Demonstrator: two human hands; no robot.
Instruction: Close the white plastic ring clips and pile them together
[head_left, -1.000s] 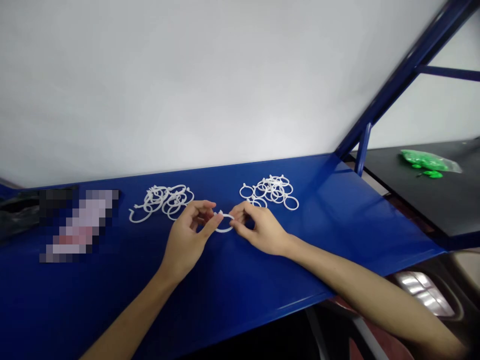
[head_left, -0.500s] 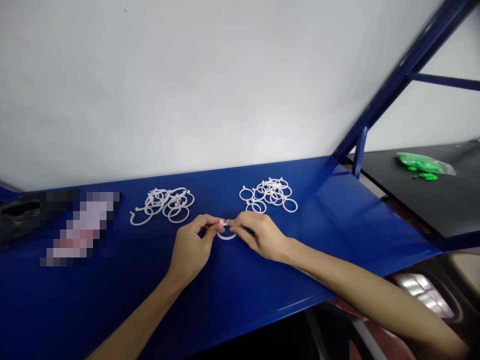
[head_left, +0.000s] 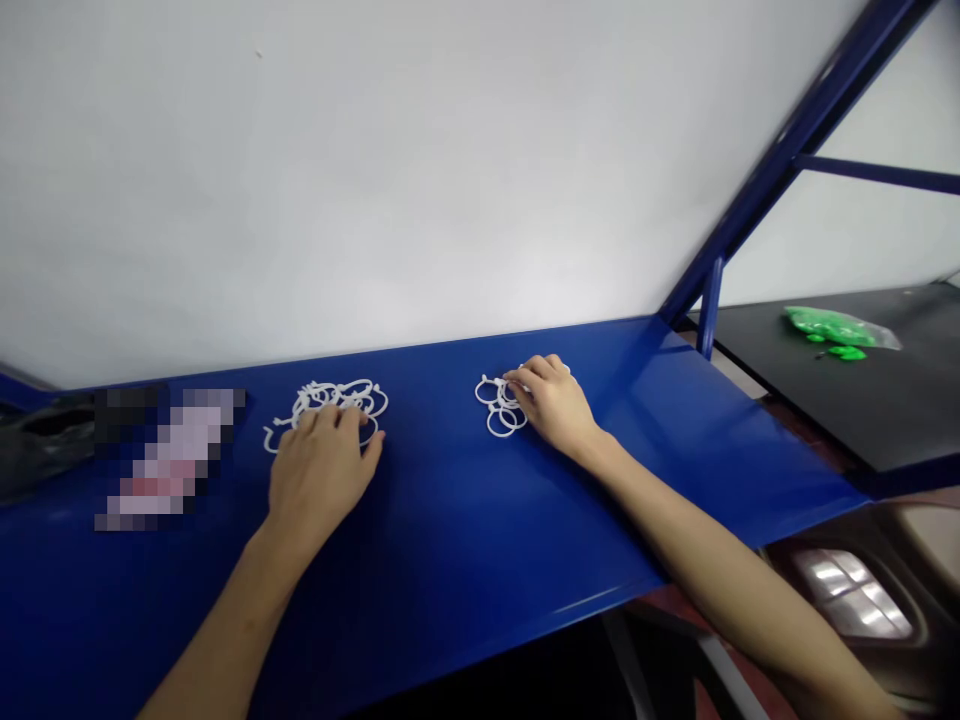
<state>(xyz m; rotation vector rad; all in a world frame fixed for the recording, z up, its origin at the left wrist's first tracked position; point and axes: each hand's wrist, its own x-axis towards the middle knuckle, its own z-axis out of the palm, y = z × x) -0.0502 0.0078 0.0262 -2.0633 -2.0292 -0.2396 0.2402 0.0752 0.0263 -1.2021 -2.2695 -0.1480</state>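
Two heaps of white plastic rings lie on the blue shelf (head_left: 465,520). My left hand (head_left: 322,470) rests palm down on the left heap of rings (head_left: 330,398), its fingers stretched over them and holding nothing that I can see. My right hand (head_left: 551,400) is on the right heap of rings (head_left: 496,405). Its fingers are drawn together, with the tips on a ring at the heap's left side. The hand covers much of that heap.
A white wall stands right behind the shelf. A blurred-out object (head_left: 161,455) lies at the left. A blue slanted frame post (head_left: 757,200) rises at the right. Beyond it a black table (head_left: 885,400) carries a bag of green parts (head_left: 836,328).
Both hands held one white ring together at the middle of the shelf. They have parted: the left went to the left heap, the right to the right heap, and the middle ring is gone.
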